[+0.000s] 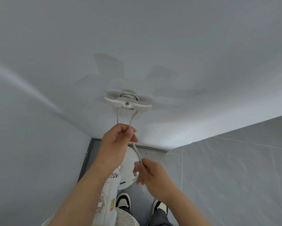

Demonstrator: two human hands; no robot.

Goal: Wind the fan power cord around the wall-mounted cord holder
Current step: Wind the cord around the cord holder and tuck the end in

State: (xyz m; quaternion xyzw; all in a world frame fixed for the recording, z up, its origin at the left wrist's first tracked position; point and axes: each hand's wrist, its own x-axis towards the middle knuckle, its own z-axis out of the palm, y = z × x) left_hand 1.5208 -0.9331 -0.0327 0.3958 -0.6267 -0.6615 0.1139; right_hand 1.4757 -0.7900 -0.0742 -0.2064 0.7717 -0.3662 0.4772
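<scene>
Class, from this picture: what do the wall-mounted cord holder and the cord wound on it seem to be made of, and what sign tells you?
The white winged wall-mounted cord holder looks like moulded plastic with a matt finish: smooth rounded edges, uniform colour. The pale grey fan power cord seems rubber or soft plastic sheathed: it bends in smooth curves between the hands.

No legible text; fan (107, 198) sticker (112, 204) blurred

The white cord holder (128, 101), two flat flanges on a hub, sits on the wall just above centre. Several turns of pale grey power cord (136, 151) wrap its hub; two strands hang toward 6 o'clock, one curving on toward 5 o'clock.
</scene>
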